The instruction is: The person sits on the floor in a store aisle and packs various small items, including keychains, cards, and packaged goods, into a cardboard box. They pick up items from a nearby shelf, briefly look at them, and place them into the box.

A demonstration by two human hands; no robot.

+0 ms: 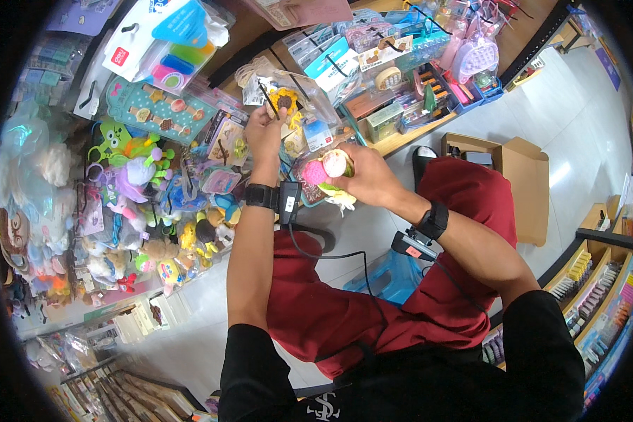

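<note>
My left hand [262, 138] reaches up to the display rack, fingers curled at the lower edge of a crocheted sunflower charm [285, 100]. A black display hook [268, 100] crosses in front of the sunflower, close to my fingertips. The fingers partly hide their own grip. Lower and to the right, my right hand [368, 175] grips a bunch of crocheted charms [333, 164], with pink, white and yellow-green parts showing. Pale strands dangle beneath the bunch. Between both hands hangs a small packaged item [316, 134] with a blue and white card.
Plush keychains [137, 174] crowd the rack at left. A wooden shelf [419, 132] holds boxed goods at upper right. On the floor are an opened cardboard box [525, 190] and a blue plastic stool [387, 277]. Cables run from devices on both wrists.
</note>
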